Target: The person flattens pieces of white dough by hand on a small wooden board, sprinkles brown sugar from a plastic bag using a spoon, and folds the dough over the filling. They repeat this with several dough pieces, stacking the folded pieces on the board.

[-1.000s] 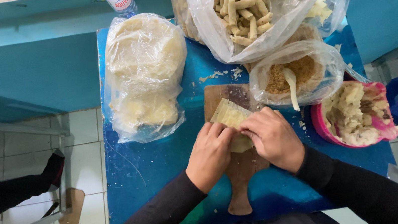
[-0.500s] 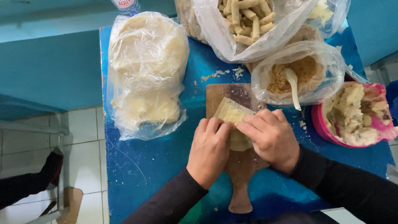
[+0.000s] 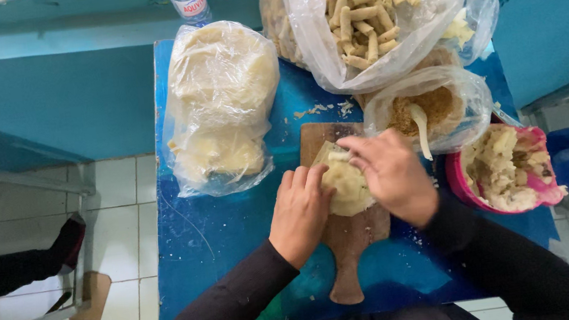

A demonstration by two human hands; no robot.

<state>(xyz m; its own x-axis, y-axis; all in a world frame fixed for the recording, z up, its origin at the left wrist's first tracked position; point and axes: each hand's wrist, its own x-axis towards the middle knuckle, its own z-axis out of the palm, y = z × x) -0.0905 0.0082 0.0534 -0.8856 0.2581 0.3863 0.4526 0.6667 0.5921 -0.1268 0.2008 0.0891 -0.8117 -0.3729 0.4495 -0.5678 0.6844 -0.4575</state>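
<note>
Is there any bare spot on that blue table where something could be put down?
Yes: bare blue table shows below the bag of pale sheets, left of the left hand and wooden board. The far and right side is crowded with the bag of rolls, filling bag and pink bowl.

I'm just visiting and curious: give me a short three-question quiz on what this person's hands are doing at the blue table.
1. True or false: both hands rest on the pale wrapper sheet on the wooden board.
2. What sits in the pink bowl? A) water B) pale lumpy filling C) whole eggs
3. Fill in: the clear bag at the far end of the table holds finished ____.

Key:
1. True: the left hand and right hand both touch it.
2. B
3. rolls
</note>
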